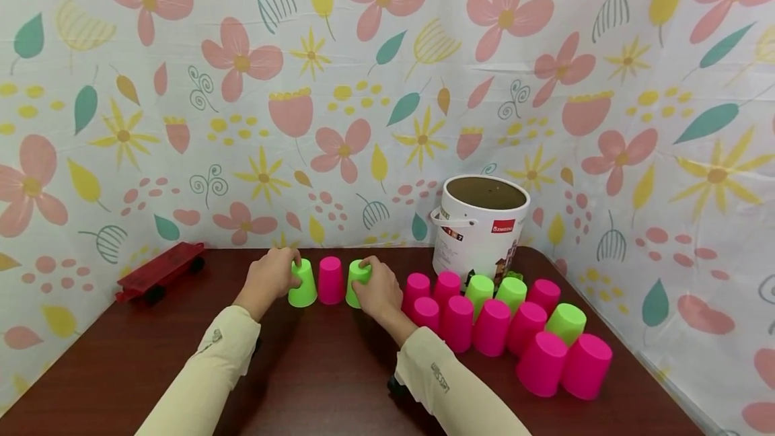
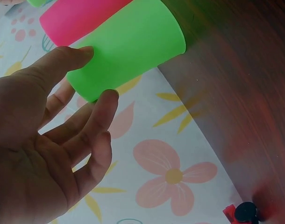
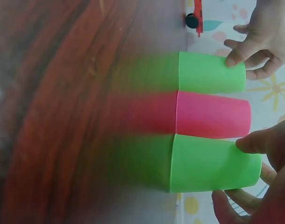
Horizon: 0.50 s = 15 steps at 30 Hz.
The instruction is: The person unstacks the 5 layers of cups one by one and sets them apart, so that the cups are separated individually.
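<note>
Three upside-down cups stand in a row near the back of the table. My left hand point(image 1: 274, 274) grips the left green cup point(image 1: 304, 288) by its upper part; in the left wrist view the thumb lies on its side and the fingers curl about its narrow end. The pink cup point(image 1: 330, 281) stands between the two green ones, untouched. With thumb and fingers my right hand point(image 1: 380, 290) holds the right green cup point(image 3: 212, 163) near its top. All three cups rest on the table, rims down, close together in the right wrist view.
On the right, several pink cups point(image 1: 492, 328) and several green cups point(image 1: 566, 323) stand upside down in a cluster. Behind them is a white bucket point(image 1: 478, 234) with a handle. A red toy skateboard point(image 1: 160, 271) lies at the back left, and a patterned cloth borders the table point(image 1: 315, 382).
</note>
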### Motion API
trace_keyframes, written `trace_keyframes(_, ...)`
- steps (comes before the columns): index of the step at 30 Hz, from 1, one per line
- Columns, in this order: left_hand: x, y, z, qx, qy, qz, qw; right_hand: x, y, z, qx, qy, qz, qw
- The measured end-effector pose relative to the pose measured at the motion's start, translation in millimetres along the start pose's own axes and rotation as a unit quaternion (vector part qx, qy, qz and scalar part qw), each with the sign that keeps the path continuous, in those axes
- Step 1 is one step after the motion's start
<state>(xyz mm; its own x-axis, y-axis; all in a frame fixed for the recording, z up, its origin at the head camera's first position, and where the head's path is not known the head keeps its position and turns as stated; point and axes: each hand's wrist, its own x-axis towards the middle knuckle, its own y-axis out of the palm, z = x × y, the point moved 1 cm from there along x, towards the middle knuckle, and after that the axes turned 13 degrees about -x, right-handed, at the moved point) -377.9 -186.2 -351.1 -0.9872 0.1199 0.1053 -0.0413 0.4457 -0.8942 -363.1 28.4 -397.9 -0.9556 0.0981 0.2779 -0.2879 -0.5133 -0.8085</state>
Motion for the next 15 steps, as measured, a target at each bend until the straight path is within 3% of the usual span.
trace_keyframes(15,-0.7,-0.3,0.3,-0.009,-0.003,0.008,0.9999,-35.0,-37.6,16.7,0.036,-0.086,-0.056,0.9941)
